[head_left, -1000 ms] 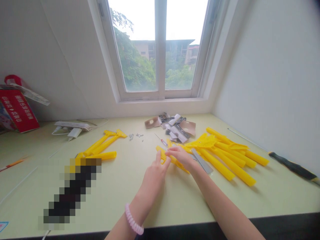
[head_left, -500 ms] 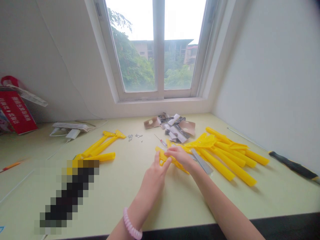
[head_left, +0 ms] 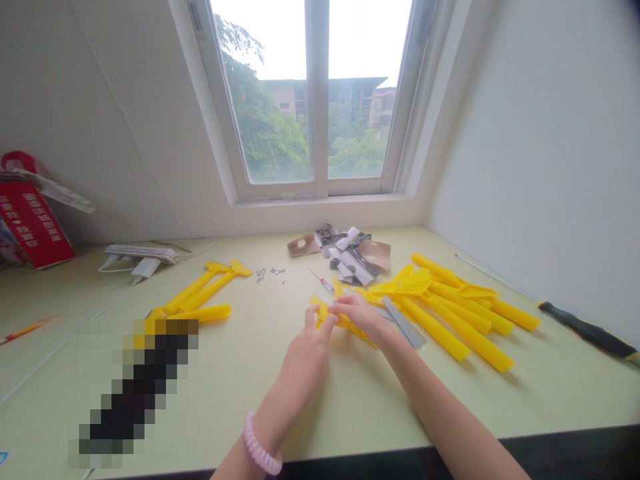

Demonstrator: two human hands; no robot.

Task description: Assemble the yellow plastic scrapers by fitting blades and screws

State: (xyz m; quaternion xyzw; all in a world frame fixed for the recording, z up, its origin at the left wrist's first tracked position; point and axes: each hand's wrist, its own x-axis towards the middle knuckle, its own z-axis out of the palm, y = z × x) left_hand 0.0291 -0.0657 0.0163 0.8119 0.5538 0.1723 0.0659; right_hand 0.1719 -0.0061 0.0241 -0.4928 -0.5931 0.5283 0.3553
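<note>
You are sitting at a pale green desk (head_left: 280, 407) below a white-framed window (head_left: 313, 100) showing trees and a building. On your far left lean a red box (head_left: 33, 223) and, nearer the wall, a white power strip (head_left: 143, 253). A pixelated, blurred object (head_left: 135, 393) covers the desk's left front. A long black-and-yellow screwdriver (head_left: 587, 337) lies at the right.

A pile of yellow plastic scraper handles (head_left: 455, 313) fills the desk right of centre, and three more (head_left: 197, 293) lie to the left. Your hands are at the middle of the desk. Your right hand (head_left: 363, 315) is curled over a yellow scraper handle (head_left: 325, 313), holding it. Your left hand (head_left: 303, 357) is half open, its fingers (head_left: 311, 319) against that handle; you cannot tell how firmly. A metal blade (head_left: 404, 323) lies just beside your right hand. Torn cardboard packaging (head_left: 340, 253), a tiny screwdriver (head_left: 320, 280) and small screws (head_left: 267, 273) lie beyond. A coiled pink band (head_left: 259, 445) circles your left wrist.
</note>
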